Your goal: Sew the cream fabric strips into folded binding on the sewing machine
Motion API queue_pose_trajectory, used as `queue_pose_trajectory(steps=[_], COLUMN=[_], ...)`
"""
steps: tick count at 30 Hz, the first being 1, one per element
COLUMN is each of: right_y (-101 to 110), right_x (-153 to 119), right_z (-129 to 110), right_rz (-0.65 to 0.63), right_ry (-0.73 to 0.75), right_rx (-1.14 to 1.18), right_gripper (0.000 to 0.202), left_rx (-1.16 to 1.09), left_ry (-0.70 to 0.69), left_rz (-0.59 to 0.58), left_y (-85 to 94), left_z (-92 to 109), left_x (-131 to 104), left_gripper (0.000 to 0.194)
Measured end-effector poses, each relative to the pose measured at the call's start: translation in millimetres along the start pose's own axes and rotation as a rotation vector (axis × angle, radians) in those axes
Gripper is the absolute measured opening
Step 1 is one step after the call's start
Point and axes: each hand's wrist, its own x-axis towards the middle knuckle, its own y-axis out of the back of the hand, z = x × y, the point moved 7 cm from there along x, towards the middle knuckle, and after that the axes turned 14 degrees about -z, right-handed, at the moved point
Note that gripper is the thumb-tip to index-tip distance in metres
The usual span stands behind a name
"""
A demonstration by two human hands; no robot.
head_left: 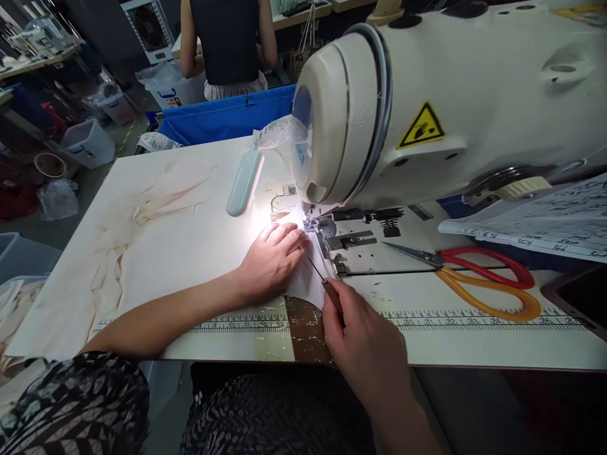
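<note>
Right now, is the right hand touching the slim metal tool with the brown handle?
Touching. The head view shows it: the right hand grips the slim metal tool by its brown handle, shaft projecting forward.

A strong white glow beneath the head of the sewing machine (341, 114) makes the brightest spot, near the middle of the frame; it nearly bleaches the tabletop (190, 259) there and gleams on the fingers of the left hand (270, 262). The light falls away toward the edges, leaving the right hand (365, 335) in duller tones. The room at upper left is dim, its plastic bin (90, 142) soft in detail. Deep shadow fills the lower right corner. Wide-angle stretching swells the upper right, and print on the paper (535, 215) looks smeared.
</note>
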Motion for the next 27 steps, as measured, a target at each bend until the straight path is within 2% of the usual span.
queue_pose_trajectory(steps=[4, 8, 13, 18, 27], right_y=[-1.0, 1.7, 3.5, 4.8, 0.2], right_x=[-0.6, -7.0, -21.5, -29.9, -29.6], right_z=[0.3, 5.1, 28.9, 49.9, 52.3], right_rz=[-0.01, -0.032, -0.136, -0.134, -0.142], right_ry=[-0.01, -0.037, -0.135, -0.258, -0.366], right_rx=[0.006, 0.016, 0.117, 0.253, 0.364], right_gripper=[0.027, 0.027, 0.022, 0.025, 0.032], left_rx=[-0.033, 0.0, 0.03, 0.031, 0.026], left_ry=[-0.066, -0.066, -0.078, -0.053, -0.064], left_rz=[0.008, 0.009, -0.006, -0.003, -0.03], left_y=[-2.4, -6.3, -7.5, -7.3, -8.5], left_z=[15.4, 19.7, 22.1, 25.2, 28.0], left_x=[-3.1, -4.5, -5.7, -6.3, -7.7], left_gripper=[0.039, 0.042, 0.044, 0.044, 0.046])
